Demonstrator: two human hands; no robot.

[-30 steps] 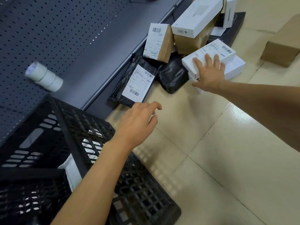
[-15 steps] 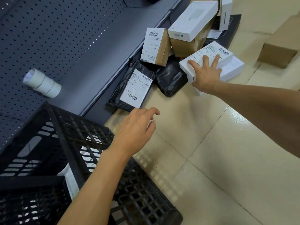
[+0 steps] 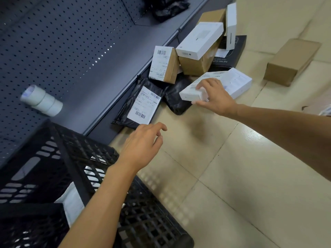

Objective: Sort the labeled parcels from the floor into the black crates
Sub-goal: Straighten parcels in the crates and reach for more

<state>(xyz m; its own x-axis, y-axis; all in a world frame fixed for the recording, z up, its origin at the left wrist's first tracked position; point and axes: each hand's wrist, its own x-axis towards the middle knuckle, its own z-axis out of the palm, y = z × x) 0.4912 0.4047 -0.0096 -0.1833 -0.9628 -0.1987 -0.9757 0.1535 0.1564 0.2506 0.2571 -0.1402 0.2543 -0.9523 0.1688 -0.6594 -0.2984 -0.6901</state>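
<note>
Labeled parcels [image 3: 195, 56] mostly remain heaped on the floor [image 3: 232, 176] beside the shelf; one white packet [image 3: 71, 201] lies in the black crate [image 3: 59, 169]. The right hand [image 3: 215, 97] has its grip closed round a white box [image 3: 192, 91]; the left hand [image 3: 143, 145] hovers relaxed, holding nothing.

Glossy cream floor tiles [image 3: 241, 176] reflect light below the right hand [image 3: 217, 97], which grips a smooth white cardboard box [image 3: 192, 90]. Beyond the left hand [image 3: 143, 145] lies a shiny, crinkled black plastic mailer [image 3: 129, 111] with a matt paper label [image 3: 144, 105]. Under the left forearm, a black plastic lattice crate [image 3: 86, 149]. Further left, matt grey perforated metal panel [image 3: 62, 42].
</note>
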